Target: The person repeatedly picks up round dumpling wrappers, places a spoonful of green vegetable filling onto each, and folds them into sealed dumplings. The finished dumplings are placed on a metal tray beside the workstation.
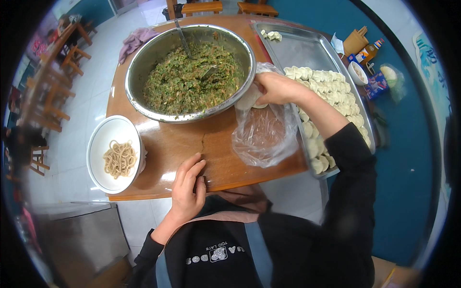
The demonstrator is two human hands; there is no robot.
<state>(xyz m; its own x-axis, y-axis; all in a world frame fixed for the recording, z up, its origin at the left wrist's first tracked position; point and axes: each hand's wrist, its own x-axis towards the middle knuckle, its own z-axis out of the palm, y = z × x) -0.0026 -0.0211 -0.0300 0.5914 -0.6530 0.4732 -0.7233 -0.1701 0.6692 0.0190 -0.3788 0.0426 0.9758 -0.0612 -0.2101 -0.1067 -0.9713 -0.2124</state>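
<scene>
My right hand (279,88) reaches over a clear plastic bag (265,138) beside the big bowl. Its thumb and fingers pinch at pale round dumpling wrappers (248,99) in the bag's mouth; the hand hides part of them. My left hand (189,185) rests at the table's near edge, fingers loosely apart and holding nothing. Ahead stands a large steel bowl (134,86) of chopped green-and-brown filling (194,81), with a long-handled utensil (183,39) and a spoon (209,73) stuck in it. Rows of folded dumplings (327,86) lie on a metal tray (306,48) to the right.
A white bowl of noodles (120,160) stands at the wooden table's (219,140) left edge. A purple cloth (137,41) lies behind it. Past the tray are a bottle (371,50), a small white bowl (357,73) and a chopstick holder (354,42). Wooden stools (74,61) stand farther left.
</scene>
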